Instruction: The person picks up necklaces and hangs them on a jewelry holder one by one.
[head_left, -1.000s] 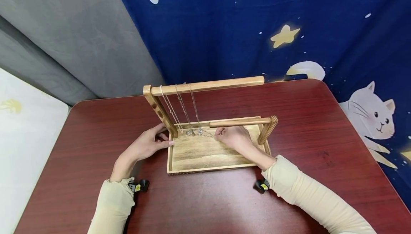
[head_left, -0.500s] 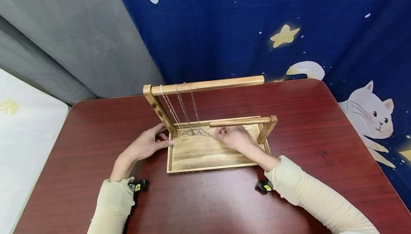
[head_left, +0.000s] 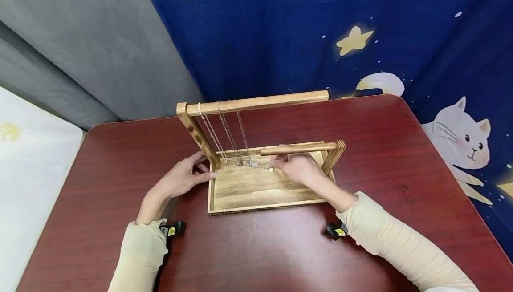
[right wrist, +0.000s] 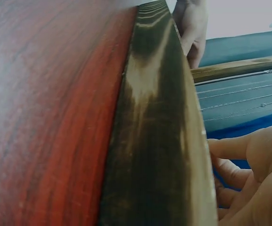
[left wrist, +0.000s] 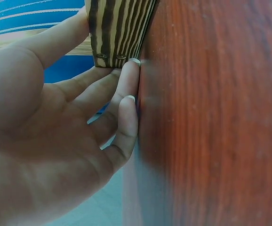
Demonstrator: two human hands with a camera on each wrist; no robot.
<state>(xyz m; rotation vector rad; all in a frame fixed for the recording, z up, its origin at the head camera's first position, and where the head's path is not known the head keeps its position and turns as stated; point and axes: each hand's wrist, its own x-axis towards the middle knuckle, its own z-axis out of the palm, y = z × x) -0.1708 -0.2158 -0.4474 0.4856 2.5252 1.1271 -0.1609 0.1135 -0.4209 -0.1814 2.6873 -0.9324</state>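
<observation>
A wooden jewelry stand [head_left: 256, 190] with a tray base lies on the table. Three thin necklaces [head_left: 227, 132] hang from its upper bar [head_left: 284, 99], toward the left end. My left hand [head_left: 182, 177] grips the tray's left end beside the upright post, thumb on the rim; in the left wrist view the fingers [left wrist: 126, 82] reach to the striped wooden end. Inside the tray, my right hand [head_left: 298, 166] pinches a silver chain [head_left: 262, 165] under the lower bar [head_left: 298, 149]. A small round disc [head_left: 270, 169] shows at its fingertips, which are partly hidden by the bar.
The lower bar rises from a slanted post [head_left: 331, 160] at the tray's right end, close to the right wrist. Red-brown tabletop [head_left: 256, 247] surrounds the stand. Behind it hang grey [head_left: 100, 42] and blue [head_left: 256, 29] curtains.
My right hand has shifted slightly right with the chain, and the small disc has come into view by its fingertips. The left hand keeps its place on the stand.
</observation>
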